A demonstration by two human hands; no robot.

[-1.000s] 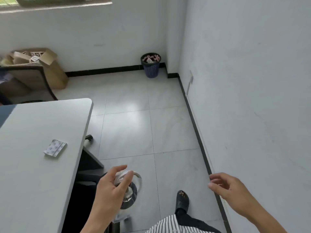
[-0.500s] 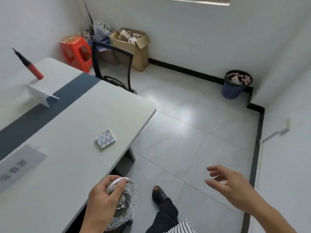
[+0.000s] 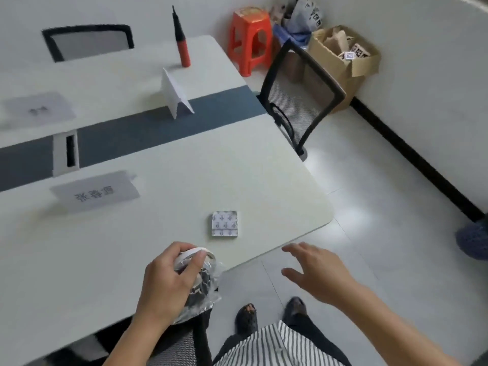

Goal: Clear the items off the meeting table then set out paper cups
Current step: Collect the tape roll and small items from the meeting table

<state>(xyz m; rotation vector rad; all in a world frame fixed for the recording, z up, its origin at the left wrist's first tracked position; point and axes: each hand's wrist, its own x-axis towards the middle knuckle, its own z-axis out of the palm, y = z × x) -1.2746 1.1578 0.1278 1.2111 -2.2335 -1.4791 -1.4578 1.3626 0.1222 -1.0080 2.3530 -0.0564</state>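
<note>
My left hand [image 3: 169,282] grips rolls of tape in a clear plastic wrap [image 3: 202,278] above the near edge of the white meeting table [image 3: 79,260]. My right hand [image 3: 315,270] is open, fingers spread, just off the table's corner over the floor. A small patterned packet [image 3: 224,223] lies on the table a little ahead of both hands. Farther back are a flat name card [image 3: 96,192], a folded white paper tent [image 3: 175,92], a red and black pump [image 3: 182,42] standing upright, and another flat card [image 3: 39,108].
A black mesh chair [image 3: 301,101] stands at the table's right end; another chair [image 3: 89,40] is behind the far side. An orange stool [image 3: 250,38], a cardboard box [image 3: 346,58] and bags fill the corner. A blue bin [image 3: 474,240] sits at the right edge.
The view has swung left from the floor and wall to the table. My left hand with the wrapped tape now hangs over the table edge; my right hand has come closer to the corner.
</note>
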